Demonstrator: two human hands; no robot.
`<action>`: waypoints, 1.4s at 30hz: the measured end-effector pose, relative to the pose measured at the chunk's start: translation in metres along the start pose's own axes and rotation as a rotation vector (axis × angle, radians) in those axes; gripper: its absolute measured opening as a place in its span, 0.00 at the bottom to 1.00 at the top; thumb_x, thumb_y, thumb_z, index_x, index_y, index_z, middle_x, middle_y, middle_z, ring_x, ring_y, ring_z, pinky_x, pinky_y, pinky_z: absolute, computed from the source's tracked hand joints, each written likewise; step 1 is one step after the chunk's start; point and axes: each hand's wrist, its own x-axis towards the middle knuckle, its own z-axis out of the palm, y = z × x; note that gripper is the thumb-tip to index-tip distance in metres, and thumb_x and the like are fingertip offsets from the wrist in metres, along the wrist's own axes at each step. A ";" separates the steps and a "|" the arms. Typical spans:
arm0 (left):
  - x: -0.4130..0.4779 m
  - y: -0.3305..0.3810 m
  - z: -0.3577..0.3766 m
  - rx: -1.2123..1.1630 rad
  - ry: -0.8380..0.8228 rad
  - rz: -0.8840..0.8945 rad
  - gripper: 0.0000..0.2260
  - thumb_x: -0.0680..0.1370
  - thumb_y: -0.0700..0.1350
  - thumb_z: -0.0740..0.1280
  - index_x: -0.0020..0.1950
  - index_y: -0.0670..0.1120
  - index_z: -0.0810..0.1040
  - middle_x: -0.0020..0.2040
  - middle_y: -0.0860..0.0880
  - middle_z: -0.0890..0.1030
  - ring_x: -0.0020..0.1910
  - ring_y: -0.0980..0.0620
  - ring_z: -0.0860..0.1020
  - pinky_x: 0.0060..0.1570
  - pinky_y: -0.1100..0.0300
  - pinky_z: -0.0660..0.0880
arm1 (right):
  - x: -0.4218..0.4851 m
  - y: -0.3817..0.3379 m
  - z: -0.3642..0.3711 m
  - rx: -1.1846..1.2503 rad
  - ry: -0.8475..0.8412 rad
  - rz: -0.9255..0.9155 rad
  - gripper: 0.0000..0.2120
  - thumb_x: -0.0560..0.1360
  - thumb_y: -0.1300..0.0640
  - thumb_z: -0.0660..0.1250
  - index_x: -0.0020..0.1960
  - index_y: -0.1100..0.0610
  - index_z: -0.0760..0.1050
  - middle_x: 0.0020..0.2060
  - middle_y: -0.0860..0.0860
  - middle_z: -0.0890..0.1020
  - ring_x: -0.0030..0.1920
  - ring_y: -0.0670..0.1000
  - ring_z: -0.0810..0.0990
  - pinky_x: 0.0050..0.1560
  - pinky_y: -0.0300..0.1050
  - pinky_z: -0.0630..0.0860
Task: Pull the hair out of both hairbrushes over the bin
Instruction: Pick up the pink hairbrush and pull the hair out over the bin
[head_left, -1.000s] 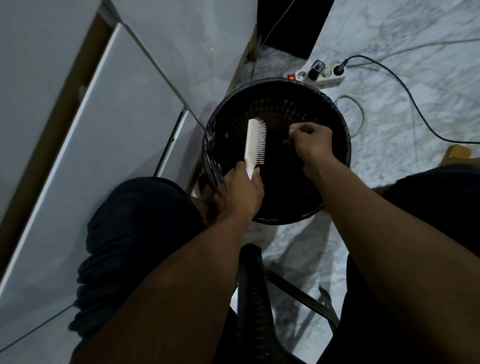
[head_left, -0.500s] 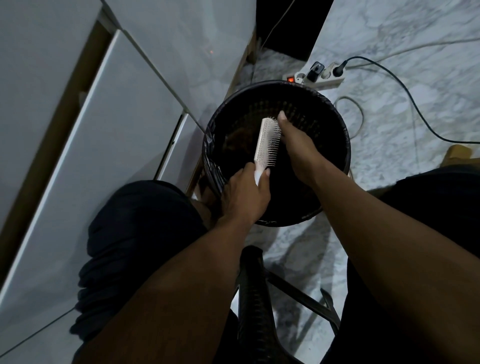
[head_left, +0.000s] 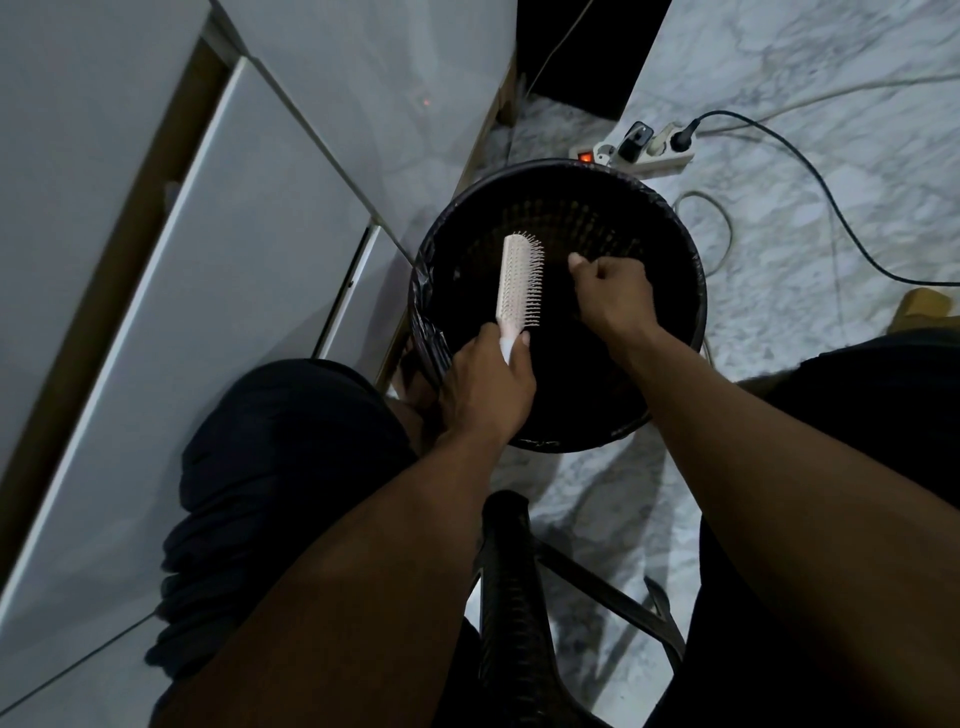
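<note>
while the left hand (head_left: 485, 387) grips the white hairbrush (head_left: 518, 286) by its handle above the bin (head_left: 680, 249), nearer its left rim, the right hand (head_left: 610, 299) is pinched shut just beside the bristles, apparently plucking hair. whether strands are caught is too dark to tell; next it should let go over the bin and return to the bristles.

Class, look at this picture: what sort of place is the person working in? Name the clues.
Probably a room at home: a marble-patterned tiled floor, glossy white cabinet doors, a white power strip on the floor, and a round black bin.
</note>
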 end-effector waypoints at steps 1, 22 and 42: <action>0.000 0.000 0.000 -0.001 0.000 -0.021 0.16 0.82 0.56 0.60 0.52 0.43 0.75 0.47 0.43 0.81 0.45 0.41 0.78 0.38 0.56 0.65 | 0.000 0.000 -0.002 -0.014 0.011 0.019 0.22 0.79 0.46 0.65 0.30 0.56 0.70 0.29 0.53 0.77 0.36 0.53 0.77 0.41 0.44 0.71; -0.003 0.002 0.002 -0.123 -0.127 0.008 0.18 0.81 0.55 0.61 0.33 0.50 0.67 0.29 0.51 0.72 0.32 0.47 0.75 0.32 0.58 0.61 | -0.008 -0.012 -0.001 0.500 -0.142 0.115 0.12 0.80 0.48 0.67 0.45 0.56 0.75 0.32 0.54 0.79 0.25 0.49 0.78 0.27 0.43 0.76; -0.013 0.013 -0.040 0.022 -0.182 0.044 0.18 0.79 0.58 0.61 0.46 0.43 0.77 0.44 0.43 0.82 0.41 0.42 0.80 0.37 0.55 0.74 | -0.021 -0.025 -0.042 0.083 0.160 0.095 0.24 0.81 0.46 0.62 0.29 0.57 0.69 0.27 0.55 0.74 0.32 0.58 0.76 0.40 0.45 0.73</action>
